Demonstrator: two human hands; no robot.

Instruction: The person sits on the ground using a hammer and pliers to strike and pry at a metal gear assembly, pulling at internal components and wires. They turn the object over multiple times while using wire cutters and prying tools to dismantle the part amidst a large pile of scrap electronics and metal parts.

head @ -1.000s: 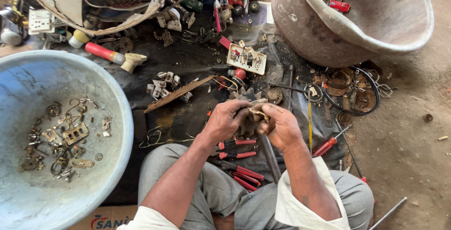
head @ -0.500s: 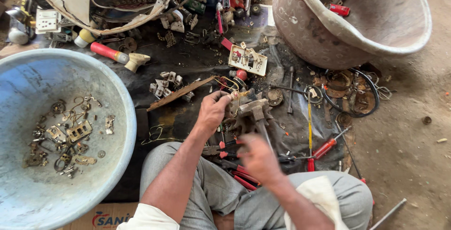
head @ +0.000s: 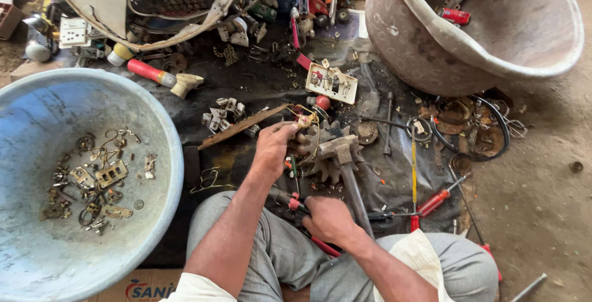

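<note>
Observed work: stripping a small brass fitting [head: 303, 119] over a toothed iron block [head: 330, 156] that stands on the dark sheet [head: 259, 86], between the blue basin [head: 161, 154] of salvaged metal bits and the brown basin [head: 425, 49]. To do this well, the fitting should rest firmly against the block, fingers clear of the teeth, and the tool should be seated before any force. Left hand [head: 272, 149]: closed in a pinch on the fitting, just above the block. Right hand [head: 327, 219]: fist wrapped around a red-handled tool [head: 291, 201], low by the lap.
</note>
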